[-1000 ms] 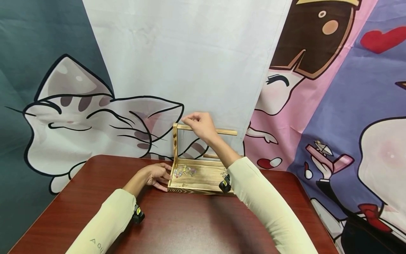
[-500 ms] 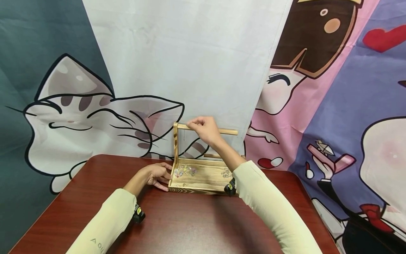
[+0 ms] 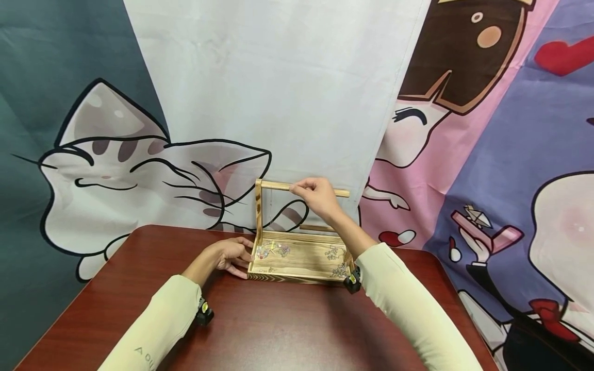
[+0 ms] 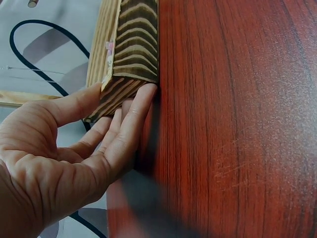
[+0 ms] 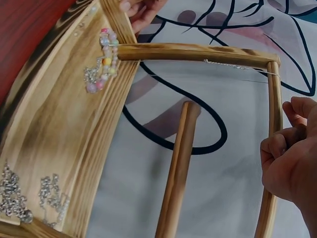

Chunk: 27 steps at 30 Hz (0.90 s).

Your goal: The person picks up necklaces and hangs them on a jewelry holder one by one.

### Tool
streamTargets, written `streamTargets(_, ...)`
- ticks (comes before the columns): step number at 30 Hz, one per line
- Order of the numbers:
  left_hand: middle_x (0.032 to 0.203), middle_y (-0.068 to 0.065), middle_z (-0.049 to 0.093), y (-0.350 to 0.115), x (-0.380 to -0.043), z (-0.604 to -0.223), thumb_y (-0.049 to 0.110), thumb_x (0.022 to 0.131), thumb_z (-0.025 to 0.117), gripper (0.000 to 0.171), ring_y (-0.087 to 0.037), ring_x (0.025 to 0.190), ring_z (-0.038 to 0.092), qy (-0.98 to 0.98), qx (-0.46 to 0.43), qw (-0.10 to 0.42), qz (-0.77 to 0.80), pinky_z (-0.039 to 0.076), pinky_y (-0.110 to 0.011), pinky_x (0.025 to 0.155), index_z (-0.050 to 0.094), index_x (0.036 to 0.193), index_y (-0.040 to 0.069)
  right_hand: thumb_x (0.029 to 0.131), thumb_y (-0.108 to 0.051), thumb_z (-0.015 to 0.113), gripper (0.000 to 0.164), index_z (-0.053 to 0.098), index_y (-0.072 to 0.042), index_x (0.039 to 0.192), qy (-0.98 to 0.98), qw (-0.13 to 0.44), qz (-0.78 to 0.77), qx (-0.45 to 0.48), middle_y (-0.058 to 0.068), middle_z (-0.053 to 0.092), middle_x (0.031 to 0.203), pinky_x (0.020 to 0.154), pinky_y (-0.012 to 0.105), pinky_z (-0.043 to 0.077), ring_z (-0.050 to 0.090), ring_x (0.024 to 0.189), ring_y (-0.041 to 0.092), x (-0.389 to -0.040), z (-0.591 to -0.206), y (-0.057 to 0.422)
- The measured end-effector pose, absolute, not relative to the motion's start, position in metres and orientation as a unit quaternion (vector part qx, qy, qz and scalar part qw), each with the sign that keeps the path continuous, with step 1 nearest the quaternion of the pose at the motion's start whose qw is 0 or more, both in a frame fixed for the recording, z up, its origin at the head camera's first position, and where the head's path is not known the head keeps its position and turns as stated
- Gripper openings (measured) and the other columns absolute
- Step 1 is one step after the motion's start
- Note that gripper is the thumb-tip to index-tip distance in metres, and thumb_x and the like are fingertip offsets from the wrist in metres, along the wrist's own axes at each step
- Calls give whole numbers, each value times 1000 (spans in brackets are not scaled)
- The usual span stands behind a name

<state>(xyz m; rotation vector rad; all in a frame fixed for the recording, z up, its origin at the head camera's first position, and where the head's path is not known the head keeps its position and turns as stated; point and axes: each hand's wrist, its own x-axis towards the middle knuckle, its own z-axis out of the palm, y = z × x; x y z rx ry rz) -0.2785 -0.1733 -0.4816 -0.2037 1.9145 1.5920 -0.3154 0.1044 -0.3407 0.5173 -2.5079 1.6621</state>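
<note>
A wooden jewelry stand (image 3: pixel 299 277) has a tray base, an upright post (image 3: pixel 258 211) and a top bar (image 3: pixel 276 186). My left hand (image 3: pixel 230 256) holds the tray's left end, thumb on the upper edge and fingers against the end and lower side (image 4: pixel 74 148). My right hand (image 3: pixel 317 197) is at the middle of the top bar, its fingers loosely curled, with nothing visible in them (image 5: pixel 292 148). A thin silver chain (image 5: pixel 225 64) hangs from the bar near the post. In the tray lie a pastel bead bracelet (image 5: pixel 110 59) and silver chains (image 5: pixel 12 193).
A lower wooden rod (image 3: pixel 315 228) juts out behind the tray. The reddish-brown table (image 3: pixel 278 324) extends in front of the stand. A printed cloth backdrop (image 3: pixel 278 93) hangs directly behind the table's far edge.
My right hand has moved right and down along the top bar, away from the post, leaving the thin chain hanging there. My left hand stays on the tray's end.
</note>
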Motion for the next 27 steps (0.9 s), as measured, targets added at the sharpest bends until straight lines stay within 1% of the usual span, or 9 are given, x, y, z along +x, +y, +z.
streamTargets(4, 124, -22, 68, -174, -278, -482, -9, 104, 64, 62, -33, 110, 73, 726, -77, 316, 606, 74, -55, 91, 39, 159, 1, 105, -19, 79, 23, 86, 1, 113, -820, 44, 545, 170, 17, 84, 129, 112, 45, 58, 74, 125, 32, -312, -344, 111)
streamTargets(6, 124, -22, 68, -174, -279, -482, -9, 104, 64, 62, -33, 110, 72, 726, -77, 315, 607, 74, -55, 91, 38, 160, 1, 105, -20, 80, 22, 87, -1, 113, -823, 48, 538, 174, 16, 84, 128, 108, 39, 57, 74, 121, 28, -310, -345, 114)
streamTargets(9, 123, -22, 68, -174, -279, -482, -10, 104, 64, 62, -33, 109, 72, 726, -77, 313, 607, 74, -55, 90, 39, 159, 1, 105, -22, 80, 23, 87, -2, 113, -828, 55, 529, 178, 16, 84, 126, 98, 31, 56, 72, 110, 19, -306, -346, 118)
streamTargets(11, 123, -21, 68, -173, -279, -483, -10, 103, 64, 62, -32, 109, 73, 727, -74, 314, 607, 74, -55, 90, 39, 159, 1, 105, -22, 80, 24, 87, -1, 113, -827, 54, 531, 178, 17, 84, 125, 90, 27, 53, 66, 97, 13, -304, -347, 122)
streamTargets(14, 122, -21, 69, -171, -279, -485, -10, 102, 64, 63, -32, 109, 73, 726, -70, 315, 607, 74, -54, 90, 39, 158, 1, 106, -21, 79, 24, 86, 1, 114, -820, 50, 542, 176, 18, 83, 127, 88, 26, 51, 60, 91, 10, -300, -349, 129)
streamTargets(16, 122, -21, 69, -170, -280, -486, -11, 102, 64, 64, -32, 109, 72, 727, -68, 314, 607, 74, -54, 90, 38, 159, 1, 106, -21, 79, 24, 86, 1, 113, -818, 48, 546, 174, 18, 83, 128, 91, 27, 50, 61, 93, 9, -299, -351, 133)
streamTargets(18, 122, -21, 69, -169, -280, -486, -11, 102, 64, 64, -33, 109, 72, 728, -69, 312, 607, 74, -54, 89, 38, 159, 1, 106, -20, 78, 24, 86, 1, 114, -816, 44, 549, 175, 17, 83, 130, 99, 29, 52, 65, 102, 10, -297, -353, 136)
streamTargets(25, 123, -21, 69, -171, -279, -484, -9, 103, 64, 64, -34, 111, 71, 731, -72, 314, 602, 74, -55, 90, 37, 160, 1, 105, -17, 77, 25, 84, 4, 117, -810, 29, 559, 173, 16, 84, 127, 123, 50, 55, 74, 130, 29, -290, -362, 140)
streamTargets(27, 123, -21, 69, -171, -279, -485, -9, 103, 64, 63, -33, 111, 71, 731, -72, 315, 602, 74, -55, 90, 37, 159, 1, 105, -17, 78, 27, 83, 6, 118, -808, 25, 565, 168, 16, 84, 127, 123, 51, 55, 73, 130, 29, -289, -365, 140)
